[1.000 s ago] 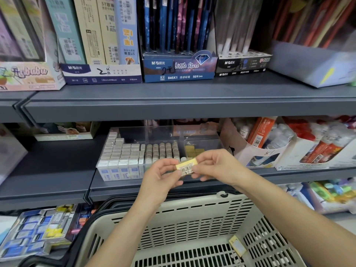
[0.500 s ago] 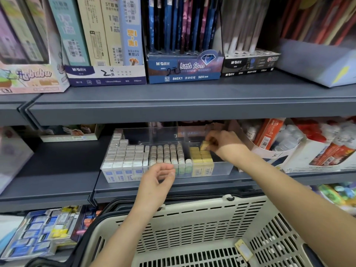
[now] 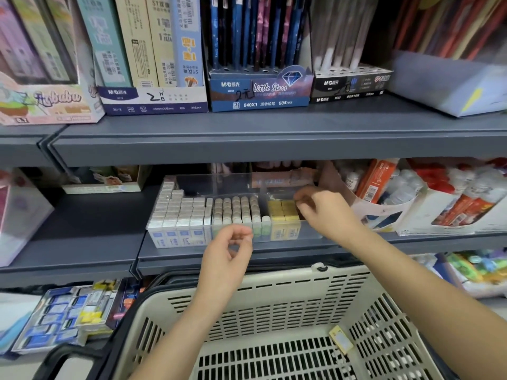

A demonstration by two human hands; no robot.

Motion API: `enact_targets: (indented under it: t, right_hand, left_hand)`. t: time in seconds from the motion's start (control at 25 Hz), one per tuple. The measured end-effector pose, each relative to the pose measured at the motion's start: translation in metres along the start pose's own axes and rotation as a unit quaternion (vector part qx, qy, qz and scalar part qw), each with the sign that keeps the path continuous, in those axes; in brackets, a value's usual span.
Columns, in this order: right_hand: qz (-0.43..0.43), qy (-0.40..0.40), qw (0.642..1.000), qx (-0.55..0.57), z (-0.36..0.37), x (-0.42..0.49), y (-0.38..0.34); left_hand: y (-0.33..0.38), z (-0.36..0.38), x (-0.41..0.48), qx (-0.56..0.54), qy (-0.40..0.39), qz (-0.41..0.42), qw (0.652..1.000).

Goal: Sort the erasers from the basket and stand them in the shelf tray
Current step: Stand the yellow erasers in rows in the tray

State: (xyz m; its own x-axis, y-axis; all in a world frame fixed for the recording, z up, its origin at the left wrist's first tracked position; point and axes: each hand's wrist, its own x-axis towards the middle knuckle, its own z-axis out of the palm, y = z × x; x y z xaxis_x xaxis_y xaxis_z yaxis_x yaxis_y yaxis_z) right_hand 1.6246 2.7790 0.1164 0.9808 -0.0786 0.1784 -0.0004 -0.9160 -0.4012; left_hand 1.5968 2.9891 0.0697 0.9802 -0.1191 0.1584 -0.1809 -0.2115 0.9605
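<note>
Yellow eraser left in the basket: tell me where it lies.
In the head view, the yellow eraser lies on the basket floor at the right, beside the slotted right wall, below the right forearm.

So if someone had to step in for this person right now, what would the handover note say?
Right hand: at the right end of the clear shelf tray, fingers by the yellow erasers; whether it holds one is hidden.
Left hand: in front of the tray, above the basket, fingers loosely curled, nothing visible in it.
Done: the tray holds rows of standing erasers, white ones on the left, round-topped ones in the middle, yellow on the right.
Left: one yellow eraser lies in the basket; it probably goes with the yellow group.
</note>
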Motion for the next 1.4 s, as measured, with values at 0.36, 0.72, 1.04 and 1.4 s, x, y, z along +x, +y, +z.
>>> enact_targets:
  t: [0.36,0.72,1.04,1.4]
  right_hand:
    - [-0.013,-0.299,0.949,0.098,0.078,-0.171,0.017]
    - [-0.016,-0.502,0.863,-0.056,0.166,-0.234,0.018]
    - [0.017,-0.488,0.873,-0.006,0.175,-0.248,0.006]
    - [0.029,-0.527,0.849,-0.006,0.174,-0.24,0.015]
  left_hand:
    - [-0.034,0.005,-0.081,0.147,-0.275,-0.102,0.945]
    - [-0.124,0.021,-0.146,0.312,-0.43,-0.282,0.799]
    - [-0.14,0.03,-0.173,0.467,-0.478,-0.165,0.725]
    - [-0.138,0.041,-0.187,0.387,-0.46,-0.236,0.763]
